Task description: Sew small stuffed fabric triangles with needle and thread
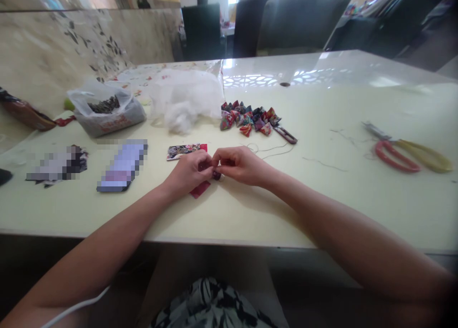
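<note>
My left hand (193,171) is closed in a pinch on a small dark red fabric piece (216,175) just above the table. Fingertips of my right hand (239,166) meet the left ones at the same piece, also pinched. Whether a needle or thread sits between the right fingers is too small to tell. Beneath my left hand lies a red fabric scrap (200,189), partly covered. Behind that hand is a black floral fabric strip (182,151) with a red end. Beyond my hands, several small stuffed fabric triangles (246,118) are grouped beside thread snips (287,135).
Red-and-yellow-handled scissors (397,156) lie at right, near loose thread (324,164). On the left are a phone (123,166), dark scraps (80,158) and a plastic bag (110,123) with dark contents. White stuffing (179,116) spills from a clear bag. Chairs (304,23) stand behind the table.
</note>
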The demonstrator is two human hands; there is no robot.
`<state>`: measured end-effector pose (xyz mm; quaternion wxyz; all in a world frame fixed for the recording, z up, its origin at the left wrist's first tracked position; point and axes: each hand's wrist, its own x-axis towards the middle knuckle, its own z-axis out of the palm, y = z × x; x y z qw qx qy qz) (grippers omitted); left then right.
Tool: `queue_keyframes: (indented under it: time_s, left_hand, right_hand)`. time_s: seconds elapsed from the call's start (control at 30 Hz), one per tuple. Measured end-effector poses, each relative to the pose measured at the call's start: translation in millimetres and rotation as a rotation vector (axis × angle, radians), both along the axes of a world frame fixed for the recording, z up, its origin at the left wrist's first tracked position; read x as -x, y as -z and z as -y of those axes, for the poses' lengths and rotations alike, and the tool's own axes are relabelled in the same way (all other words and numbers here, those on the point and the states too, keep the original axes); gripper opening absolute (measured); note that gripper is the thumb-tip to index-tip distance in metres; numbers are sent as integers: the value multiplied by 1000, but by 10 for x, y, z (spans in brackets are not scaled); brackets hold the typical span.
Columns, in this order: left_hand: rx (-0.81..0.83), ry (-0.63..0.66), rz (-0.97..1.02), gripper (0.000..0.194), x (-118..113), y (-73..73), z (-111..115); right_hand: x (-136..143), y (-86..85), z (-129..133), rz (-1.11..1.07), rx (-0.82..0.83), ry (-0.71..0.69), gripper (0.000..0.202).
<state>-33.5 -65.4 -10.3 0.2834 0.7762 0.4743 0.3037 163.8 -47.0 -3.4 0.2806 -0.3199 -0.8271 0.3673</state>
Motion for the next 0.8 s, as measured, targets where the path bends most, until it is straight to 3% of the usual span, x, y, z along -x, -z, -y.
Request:
queue_keyframes:
  time_s: [0.17, 0.47, 0.8]
  left_hand:
    - [151, -31, 86, 13, 2, 0, 17]
    - [498, -101, 238, 19, -29, -69, 62]
    - [543, -90, 258, 20, -17, -109, 72]
  right_hand:
    - [5, -35, 24, 81, -179, -70, 14]
    - [34, -23, 19, 183, -230, -41, 13]
    - [70, -12, 12, 213, -195, 48, 18]
